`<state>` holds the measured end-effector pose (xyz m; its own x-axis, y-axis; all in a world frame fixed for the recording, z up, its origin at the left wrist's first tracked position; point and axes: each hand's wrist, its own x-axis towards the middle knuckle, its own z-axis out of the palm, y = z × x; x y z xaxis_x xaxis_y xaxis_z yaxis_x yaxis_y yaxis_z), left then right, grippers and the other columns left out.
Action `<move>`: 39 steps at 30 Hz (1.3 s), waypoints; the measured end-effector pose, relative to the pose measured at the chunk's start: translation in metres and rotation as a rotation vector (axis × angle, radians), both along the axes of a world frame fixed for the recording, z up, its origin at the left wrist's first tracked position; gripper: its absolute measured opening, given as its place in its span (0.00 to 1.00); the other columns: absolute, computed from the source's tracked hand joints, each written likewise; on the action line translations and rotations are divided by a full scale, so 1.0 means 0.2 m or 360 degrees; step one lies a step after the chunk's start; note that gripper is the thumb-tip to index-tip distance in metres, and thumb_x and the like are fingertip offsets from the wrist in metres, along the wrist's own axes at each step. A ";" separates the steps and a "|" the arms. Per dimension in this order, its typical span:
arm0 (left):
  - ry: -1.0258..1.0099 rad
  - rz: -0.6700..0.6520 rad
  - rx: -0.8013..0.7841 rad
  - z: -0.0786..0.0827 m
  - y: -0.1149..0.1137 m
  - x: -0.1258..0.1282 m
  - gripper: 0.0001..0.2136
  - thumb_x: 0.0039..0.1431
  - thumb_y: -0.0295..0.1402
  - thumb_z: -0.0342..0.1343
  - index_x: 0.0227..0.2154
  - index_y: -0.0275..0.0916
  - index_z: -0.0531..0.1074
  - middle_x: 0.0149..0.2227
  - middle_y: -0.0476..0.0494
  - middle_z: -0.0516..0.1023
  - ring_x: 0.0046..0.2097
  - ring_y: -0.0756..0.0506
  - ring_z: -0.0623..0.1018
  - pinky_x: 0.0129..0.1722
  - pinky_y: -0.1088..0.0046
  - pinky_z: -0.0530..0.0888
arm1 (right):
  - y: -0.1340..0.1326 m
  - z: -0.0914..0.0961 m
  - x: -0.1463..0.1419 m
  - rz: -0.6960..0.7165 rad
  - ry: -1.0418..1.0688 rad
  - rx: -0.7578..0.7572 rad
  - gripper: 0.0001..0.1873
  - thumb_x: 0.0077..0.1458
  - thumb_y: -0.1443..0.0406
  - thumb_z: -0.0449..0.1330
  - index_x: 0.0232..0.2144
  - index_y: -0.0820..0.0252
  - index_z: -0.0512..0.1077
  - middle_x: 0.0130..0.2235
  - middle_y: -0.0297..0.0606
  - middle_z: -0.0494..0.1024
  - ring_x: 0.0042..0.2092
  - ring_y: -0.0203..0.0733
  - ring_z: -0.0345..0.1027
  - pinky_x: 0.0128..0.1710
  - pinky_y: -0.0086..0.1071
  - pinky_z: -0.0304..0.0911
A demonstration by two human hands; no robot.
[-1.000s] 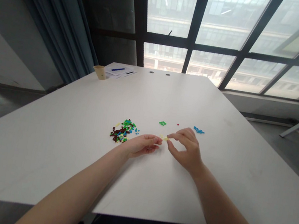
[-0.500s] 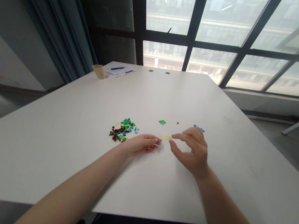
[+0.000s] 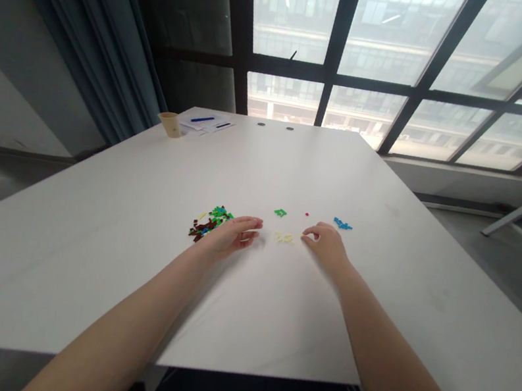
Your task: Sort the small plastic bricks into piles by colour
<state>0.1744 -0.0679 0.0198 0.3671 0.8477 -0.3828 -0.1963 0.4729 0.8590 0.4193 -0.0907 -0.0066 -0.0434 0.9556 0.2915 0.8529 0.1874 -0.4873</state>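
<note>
Small pale yellow pieces (image 3: pixel 284 237), which look like tiny toy bricks, lie in a loose cluster between my two hands. To their right, my right hand (image 3: pixel 326 243) pinches a small yellow piece (image 3: pixel 303 234) between thumb and fingertips, low over the table. My left hand (image 3: pixel 237 235) is left of the cluster with its fingers loosely curved and apart, holding nothing I can see. Its wrist and back partly cover a mixed pile of dark red, green, blue and yellow pieces (image 3: pixel 202 229).
Beyond my hands on the white table (image 3: pixel 265 169) are a small green group (image 3: pixel 280 212), one red piece (image 3: pixel 306 214) and a blue group (image 3: pixel 342 224). A paper cup (image 3: pixel 170 125) and papers (image 3: pixel 210 125) with a blue pen (image 3: pixel 202 119) lie at the far left.
My left hand has drawn away leftward from the yellow cluster, over the edge of the mixed pile. My right hand has lowered and its fingers have closed, uncovering the blue group.
</note>
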 end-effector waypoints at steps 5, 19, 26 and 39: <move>0.0110 0.0123 0.0048 0.01 0.05 -0.06 0.10 0.44 0.35 0.60 0.31 0.38 0.72 0.41 0.43 0.74 0.32 0.53 0.73 0.28 0.79 0.68 | 0.01 -0.05 -0.04 0.0002 -0.0036 -0.0179 0.06 0.45 0.63 0.59 0.26 0.57 0.76 0.26 0.33 0.69 0.30 0.35 0.60 0.31 0.30 0.53; 0.0606 0.0483 0.0563 0.02 0.13 -0.16 0.07 0.45 0.36 0.56 0.27 0.39 0.70 0.30 0.47 0.73 0.28 0.51 0.70 0.26 0.76 0.64 | -0.02 0.09 0.05 -0.0184 0.0231 0.0184 0.17 0.51 0.59 0.50 0.16 0.61 0.64 0.19 0.30 0.58 0.24 0.33 0.54 0.27 0.28 0.49; 0.1639 0.0301 0.1226 -0.09 0.17 -0.24 0.05 0.41 0.25 0.55 0.20 0.42 0.72 0.28 0.45 0.72 0.33 0.45 0.70 0.34 0.71 0.62 | -0.03 0.08 0.07 -0.0136 0.0075 -0.0228 0.17 0.47 0.60 0.48 0.13 0.59 0.50 0.16 0.28 0.50 0.21 0.32 0.46 0.22 0.29 0.41; 0.1817 -0.0032 0.1196 -0.10 0.14 -0.21 0.06 0.38 0.25 0.57 0.20 0.43 0.74 0.26 0.45 0.72 0.31 0.44 0.70 0.32 0.72 0.61 | -0.04 0.08 0.03 -0.0065 0.0012 -0.0278 0.16 0.47 0.59 0.47 0.13 0.59 0.52 0.16 0.30 0.54 0.21 0.32 0.47 0.22 0.28 0.42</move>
<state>0.1333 -0.0391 0.0001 0.1750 0.9822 0.0676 0.7900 -0.1811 0.5857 0.4255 -0.0986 0.0092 -0.0017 0.9926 0.1213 0.8543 0.0645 -0.5157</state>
